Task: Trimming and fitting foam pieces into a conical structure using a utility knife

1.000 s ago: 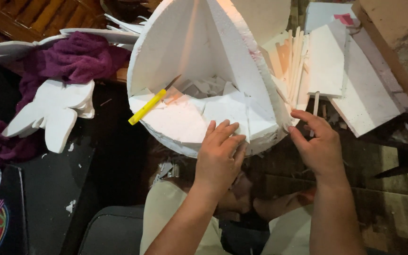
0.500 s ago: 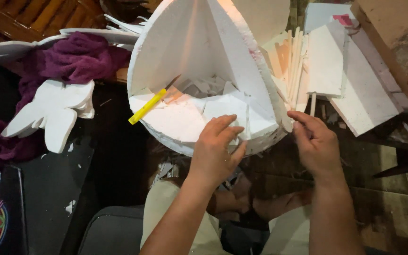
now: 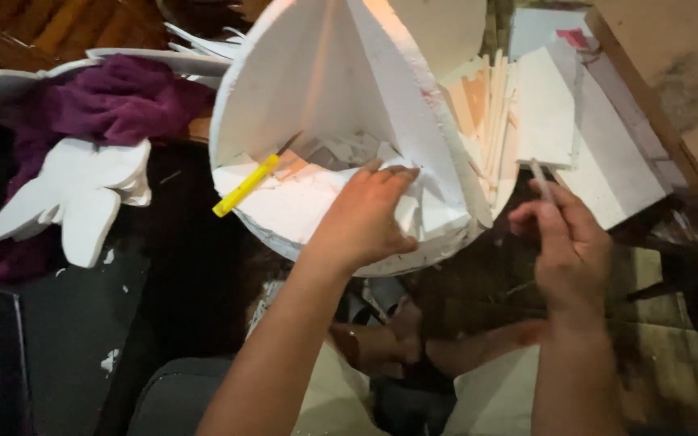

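On the round foam base (image 3: 284, 214), near its front rim, the left hand (image 3: 365, 218) lies flat, fingers spread over white foam pieces (image 3: 414, 211). Beside the rim, the right hand (image 3: 567, 242) pinches a thin stick (image 3: 541, 179) upright.

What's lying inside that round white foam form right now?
Inside the foam form lie a yellow utility knife and loose white foam scraps by the upright panels. The left hand presses on a foam piece there; whatever sits beneath the hand is covered.
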